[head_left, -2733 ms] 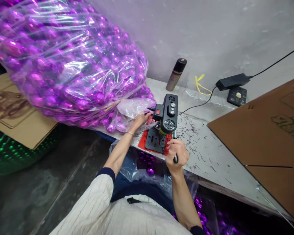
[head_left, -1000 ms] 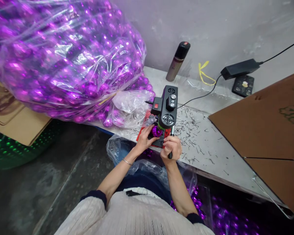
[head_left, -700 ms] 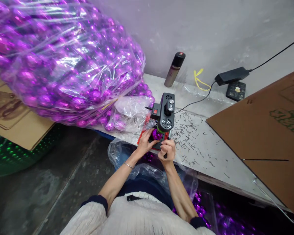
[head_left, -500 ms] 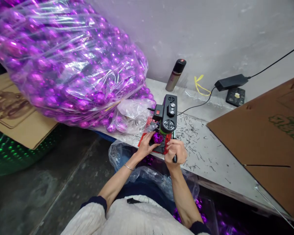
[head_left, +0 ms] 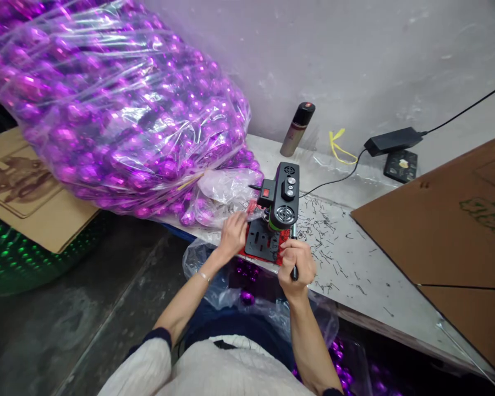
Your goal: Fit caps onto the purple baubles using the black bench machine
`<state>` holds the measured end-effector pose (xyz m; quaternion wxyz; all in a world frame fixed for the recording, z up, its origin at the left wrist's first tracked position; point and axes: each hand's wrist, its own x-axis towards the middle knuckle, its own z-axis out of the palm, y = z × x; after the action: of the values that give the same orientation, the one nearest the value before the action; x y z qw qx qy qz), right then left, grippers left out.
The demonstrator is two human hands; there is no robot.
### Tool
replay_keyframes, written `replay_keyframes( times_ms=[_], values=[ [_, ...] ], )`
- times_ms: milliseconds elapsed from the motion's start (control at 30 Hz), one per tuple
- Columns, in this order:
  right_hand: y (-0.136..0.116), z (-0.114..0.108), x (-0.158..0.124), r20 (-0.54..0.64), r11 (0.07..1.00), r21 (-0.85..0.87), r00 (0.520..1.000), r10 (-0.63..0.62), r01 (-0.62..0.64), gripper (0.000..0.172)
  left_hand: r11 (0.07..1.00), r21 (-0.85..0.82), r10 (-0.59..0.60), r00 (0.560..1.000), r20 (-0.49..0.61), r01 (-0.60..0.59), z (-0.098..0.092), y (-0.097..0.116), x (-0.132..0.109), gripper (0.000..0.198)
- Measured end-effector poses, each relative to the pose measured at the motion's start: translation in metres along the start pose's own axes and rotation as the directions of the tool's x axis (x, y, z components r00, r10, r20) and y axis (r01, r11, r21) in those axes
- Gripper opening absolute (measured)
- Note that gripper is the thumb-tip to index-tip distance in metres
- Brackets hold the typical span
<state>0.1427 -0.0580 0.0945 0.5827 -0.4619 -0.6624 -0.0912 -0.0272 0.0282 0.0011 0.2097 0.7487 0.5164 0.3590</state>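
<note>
A small black press-like machine (head_left: 286, 192) stands on a red base at the table's front edge, its slotted black plate (head_left: 262, 241) bare. My right hand (head_left: 297, 261) is wrapped round the machine's black-ended lever (head_left: 294, 273). To the left of the plate is my left hand (head_left: 233, 234), near the loose plastic of the bag; its fingertips are blurred and I cannot tell whether they hold anything. One shiny purple ball (head_left: 247, 298) lies below the table edge, over the clear plastic at my lap.
A large clear bag of purple balls (head_left: 140, 121) fills the left. Behind stand a spray can (head_left: 297, 129), a yellow tie (head_left: 339, 148) and a power adapter (head_left: 394, 141). Small dark pins (head_left: 325, 225) litter the table. A cardboard box (head_left: 445, 231) is at right.
My left hand has moved left off the machine's plate. The purple ball that was on the plate is gone from it, and one now shows below the table edge. My right hand stays on the lever.
</note>
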Motion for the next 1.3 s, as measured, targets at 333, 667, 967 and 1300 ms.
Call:
replay_keyframes(
  times_ms=[333, 667, 967, 1300],
  values=[
    [-0.002, 0.001, -0.001, 0.002, 1.000, 0.010, 1.000, 0.013, -0.013, 0.021, 0.942, -0.082, -0.287, 0.907, 0.307, 0.326, 0.008, 0.016, 0.142, 0.002],
    [-0.002, 0.002, -0.001, -0.006, 1.000, 0.019, 1.000, 0.015, -0.015, 0.021, 0.730, -0.491, -0.373, 0.879, 0.297, 0.475, -0.011, 0.014, 0.101, 0.030],
    [-0.005, -0.001, 0.017, -0.039, 0.999, 0.024, 0.999, 0.036, -0.035, 0.023, -0.065, -0.852, -0.358, 0.785, 0.506, 0.519, -0.033, 0.026, 0.004, 0.049],
    [-0.005, -0.003, 0.021, -0.024, 0.999, 0.008, 0.999, 0.035, -0.034, 0.024, -0.327, -0.779, -0.409, 0.663, 0.627, 0.535, -0.023, 0.034, -0.018, 0.035]
  ],
)
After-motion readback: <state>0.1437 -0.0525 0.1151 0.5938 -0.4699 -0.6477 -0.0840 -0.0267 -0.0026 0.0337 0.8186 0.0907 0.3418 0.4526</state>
